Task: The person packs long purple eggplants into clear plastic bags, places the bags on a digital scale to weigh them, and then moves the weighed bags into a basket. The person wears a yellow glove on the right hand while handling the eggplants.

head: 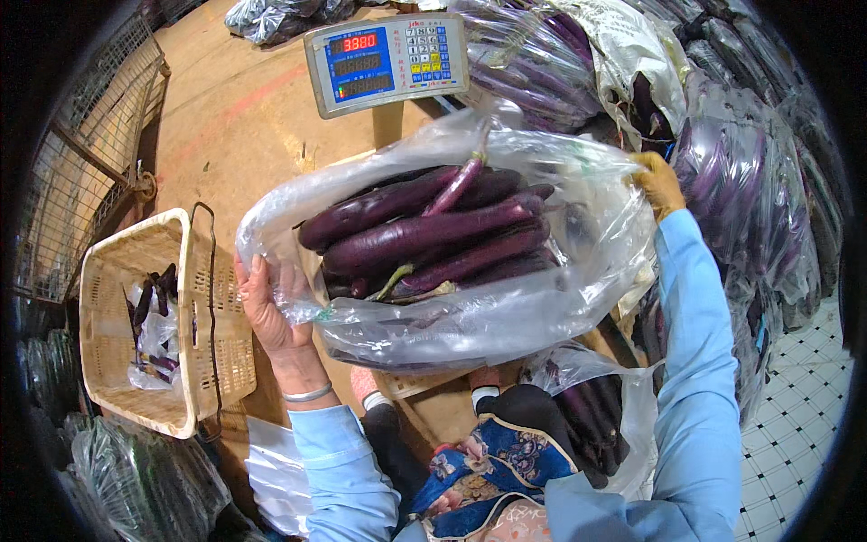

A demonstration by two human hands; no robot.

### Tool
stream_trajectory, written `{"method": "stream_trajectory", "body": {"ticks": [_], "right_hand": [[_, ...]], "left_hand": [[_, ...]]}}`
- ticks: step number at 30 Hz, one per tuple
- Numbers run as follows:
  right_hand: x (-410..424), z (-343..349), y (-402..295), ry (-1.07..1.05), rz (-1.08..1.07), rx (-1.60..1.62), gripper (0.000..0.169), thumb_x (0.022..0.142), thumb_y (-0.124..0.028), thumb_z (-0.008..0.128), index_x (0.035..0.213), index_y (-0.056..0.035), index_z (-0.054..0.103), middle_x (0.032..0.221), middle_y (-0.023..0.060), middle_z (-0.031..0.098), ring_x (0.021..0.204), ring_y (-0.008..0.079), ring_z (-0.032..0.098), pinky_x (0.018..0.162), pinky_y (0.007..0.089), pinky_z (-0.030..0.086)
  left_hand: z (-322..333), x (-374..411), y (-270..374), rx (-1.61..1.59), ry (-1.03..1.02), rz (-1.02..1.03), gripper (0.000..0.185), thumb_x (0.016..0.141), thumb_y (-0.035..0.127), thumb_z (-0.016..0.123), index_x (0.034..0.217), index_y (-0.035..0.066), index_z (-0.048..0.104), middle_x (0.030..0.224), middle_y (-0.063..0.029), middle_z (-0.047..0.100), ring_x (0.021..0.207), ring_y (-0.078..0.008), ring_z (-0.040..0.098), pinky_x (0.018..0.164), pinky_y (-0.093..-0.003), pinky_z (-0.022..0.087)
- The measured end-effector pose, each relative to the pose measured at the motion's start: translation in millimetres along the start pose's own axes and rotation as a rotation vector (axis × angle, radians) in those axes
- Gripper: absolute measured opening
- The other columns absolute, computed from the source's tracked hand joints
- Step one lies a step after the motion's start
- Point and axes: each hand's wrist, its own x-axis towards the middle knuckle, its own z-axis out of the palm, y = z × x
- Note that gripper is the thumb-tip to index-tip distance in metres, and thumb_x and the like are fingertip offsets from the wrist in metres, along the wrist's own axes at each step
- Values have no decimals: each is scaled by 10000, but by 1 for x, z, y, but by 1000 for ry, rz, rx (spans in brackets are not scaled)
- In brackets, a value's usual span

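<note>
In front of me a clear plastic bag [467, 342] is spread wide, its mouth facing up. Several long purple eggplants [433, 234] lie inside it, one shorter one slanting across the top with its stem upward. My left hand [267, 298] grips the bag's left rim, thumb on the inside and fingers partly hidden behind the film. At the far right corner, my right hand [657, 183] is closed on the gathered edge of the same bag. Behind the bag stands a digital scale display [386, 64] with lit red digits. What supports the bag is mostly hidden.
To the left stands a cream plastic basket [223, 339] with a few small eggplants and plastic scraps, near a wire cage cart [88, 149]. Bagged eggplants [731, 183] are piled along the right. Another open bag of eggplants [593, 420] sits beside my legs.
</note>
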Motion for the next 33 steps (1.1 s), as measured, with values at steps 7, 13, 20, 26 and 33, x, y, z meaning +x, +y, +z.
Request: {"method": "stream_trajectory", "body": {"ticks": [7, 13, 20, 26, 33], "right_hand": [[-95, 121, -170, -670, -1076, -108, 500, 625, 44, 576, 1113, -71, 568, 1098, 146, 584, 1053, 329, 542, 907, 377, 428], [-63, 196, -159, -568, -856, -727, 425, 859, -469, 476, 1082, -140, 628, 961, 146, 652, 947, 328, 601, 873, 396, 433], [-89, 195, -134, -710, -333, -619, 637, 848, -641, 385, 1046, -73, 593, 1027, 245, 608, 1022, 386, 562, 877, 443, 424], [-50, 238, -99, -238, -429, -143, 330, 780, -380, 656, 871, -66, 611, 822, 162, 629, 817, 337, 599, 758, 408, 454], [-87, 187, -111, -266, -859, -354, 598, 721, -417, 672, 1227, -142, 511, 1238, 176, 498, 1156, 356, 449, 960, 472, 352]], "left_hand": [[6, -7, 6, 61, 29, 15, 305, 879, 49, 531, 1175, 116, 498, 718, 10, 526, 480, -45, 382, 405, -190, 323], [7, -4, 5, 14, 5, 2, 337, 878, 42, 531, 1203, 124, 495, 730, -4, 546, 485, -68, 406, 412, -193, 340], [6, -7, -2, -45, -135, 4, 351, 851, -9, 544, 1196, 33, 489, 1047, -96, 600, 834, -125, 580, 640, -201, 480], [9, -8, 0, -105, -168, -40, 319, 860, 2, 530, 1175, 29, 497, 958, -70, 596, 554, -77, 453, 456, -194, 356], [-9, 0, 22, 138, -88, -9, 274, 866, 44, 536, 1138, 19, 520, 908, -65, 611, 575, -78, 494, 483, -202, 398]]}}
